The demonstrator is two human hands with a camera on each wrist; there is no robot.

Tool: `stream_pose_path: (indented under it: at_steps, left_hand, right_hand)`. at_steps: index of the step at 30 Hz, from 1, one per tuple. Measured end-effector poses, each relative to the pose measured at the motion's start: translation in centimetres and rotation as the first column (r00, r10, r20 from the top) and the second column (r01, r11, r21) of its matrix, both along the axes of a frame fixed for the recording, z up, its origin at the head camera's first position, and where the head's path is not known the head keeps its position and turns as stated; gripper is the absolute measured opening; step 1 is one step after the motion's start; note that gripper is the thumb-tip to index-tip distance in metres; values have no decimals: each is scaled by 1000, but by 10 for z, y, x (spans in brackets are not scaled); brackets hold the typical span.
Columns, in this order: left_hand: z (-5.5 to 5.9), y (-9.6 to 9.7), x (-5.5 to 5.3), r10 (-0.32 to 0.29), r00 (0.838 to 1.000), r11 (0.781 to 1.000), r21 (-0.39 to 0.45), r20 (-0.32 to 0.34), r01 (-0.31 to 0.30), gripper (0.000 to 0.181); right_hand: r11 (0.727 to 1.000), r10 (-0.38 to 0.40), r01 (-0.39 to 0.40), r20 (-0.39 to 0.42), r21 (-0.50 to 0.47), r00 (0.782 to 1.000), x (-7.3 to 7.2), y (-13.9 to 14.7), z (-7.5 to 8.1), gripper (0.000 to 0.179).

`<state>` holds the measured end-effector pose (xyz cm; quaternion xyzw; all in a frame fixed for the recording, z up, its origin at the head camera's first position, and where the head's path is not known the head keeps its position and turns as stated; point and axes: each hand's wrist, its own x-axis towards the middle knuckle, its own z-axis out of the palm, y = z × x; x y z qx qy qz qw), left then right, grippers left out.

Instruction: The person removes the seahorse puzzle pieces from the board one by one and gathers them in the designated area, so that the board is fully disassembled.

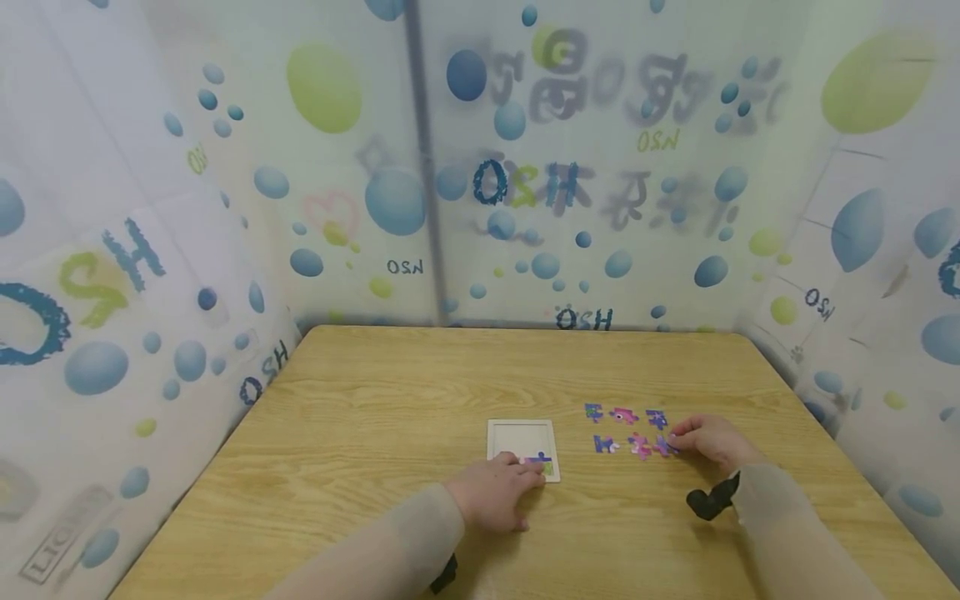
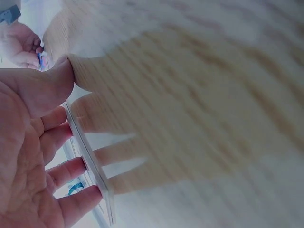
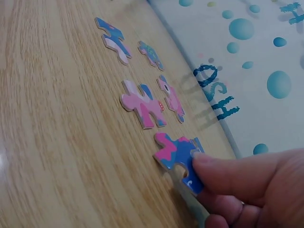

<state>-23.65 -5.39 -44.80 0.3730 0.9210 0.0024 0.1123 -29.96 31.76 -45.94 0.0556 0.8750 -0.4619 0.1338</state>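
My right hand pinches a blue and pink jigsaw piece between thumb and fingers, one edge tilted up from the table. My left hand rests at the near edge of a square, pale puzzle tray, its fingers spread over the rim and thumb off to the side. Fitted pieces in blue, pink and green show in the tray's near right corner, partly covered by the fingers. Close by the right hand lie a pink piece and a pink piece with an eye.
More loose pieces lie right of the tray in two rough rows, among them a blue and white piece and a blue-green piece. Patterned curtains enclose the wooden table at the back and sides.
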Motion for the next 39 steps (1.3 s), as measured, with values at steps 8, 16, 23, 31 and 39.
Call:
stream_pose_path:
  at_steps: [8, 16, 23, 31, 39]
  left_hand:
    - [-3, 1, -1, 10, 1000, 1000, -5, 0, -10, 63]
    - [-3, 1, -2, 15, 1000, 1000, 0, 12, -15, 64]
    - [-2, 1, -2, 16, 1000, 1000, 0, 20, -16, 63]
    - [-2, 0, -1, 17, 1000, 1000, 0, 18, -17, 63]
    - [-1, 0, -1, 15, 999, 1000, 15, 28, -16, 63]
  right_hand:
    - [999, -9, 10, -14, 41, 1000, 0, 1, -1, 19]
    - [998, -21, 22, -19, 52, 1000, 3, 0, 1, 23]
    - [990, 37, -29, -53, 139, 998, 4, -9, 5, 31]
    - [997, 67, -69, -45, -28, 997, 1, -73, 7, 27]
    - [981, 191, -187, -81, 57, 978, 0, -148, 0, 12]
